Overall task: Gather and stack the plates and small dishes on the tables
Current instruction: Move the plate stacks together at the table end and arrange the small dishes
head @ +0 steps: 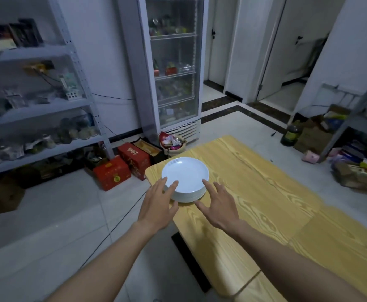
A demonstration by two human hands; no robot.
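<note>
1. The plate stack (185,179) sits at the desk's (254,182) corner edge.
2. The left hand (158,205) and right hand (219,205) reach its near rim, fingers (173,186) spread, gripping nothing.
3. A careless nudge could slide it floorward.

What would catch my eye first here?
A stack of white plates sits at a corner of the yellow wooden table. The left hand and right hand reach to its near rim, fingers spread. A glass-door fridge stands behind.

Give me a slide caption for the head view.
Left hand and right hand, both open, flank stacked white plates at the corner of a wooden table.
</note>
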